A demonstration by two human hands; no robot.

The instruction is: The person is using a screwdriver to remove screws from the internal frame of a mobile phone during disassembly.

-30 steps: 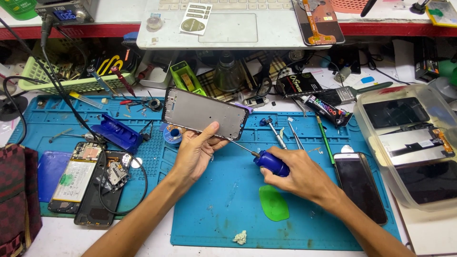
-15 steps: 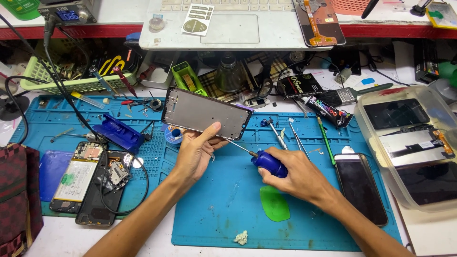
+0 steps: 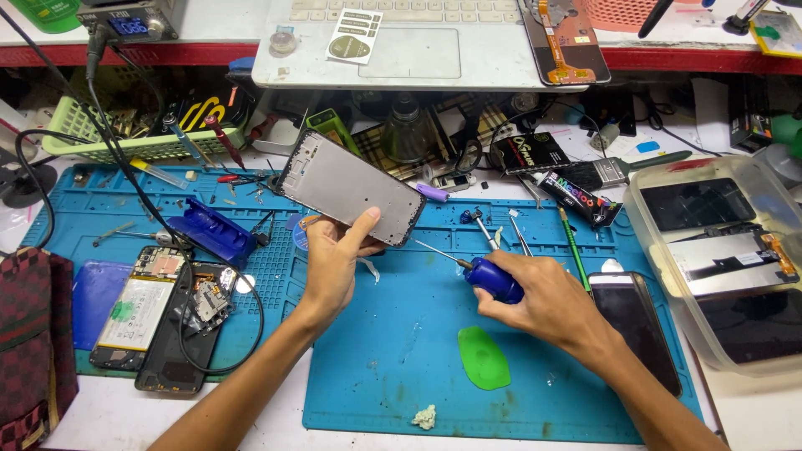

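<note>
**Both hands busy over the blue mat**

Left hand is curled around the lower edge of a grey phone frame, thumb up against its near face and the other fingers behind it, holding the frame tilted above the blue work mat. Right hand is closed in a firm grip on the blue handle of a screwdriver; its thin metal shaft points left toward the frame's lower corner, and whether the tip touches the frame cannot be told.

On the mat just below the screwdriver lies a green pry pick, and near the mat's front edge sits a small pale wad. A dark phone lies face up just beside the right wrist.

Containers: a clear plastic tub at the right edge holds several phone screens, dark glass panels laid flat with a flex cable showing on one. A pale green basket at the back left holds hand tools, with handles sticking out over its rim. A small blue box rests open on the left mat; its contents cannot be made out.

Left of it, an opened phone lies with its battery exposed, and a black cable loops around it.
</note>
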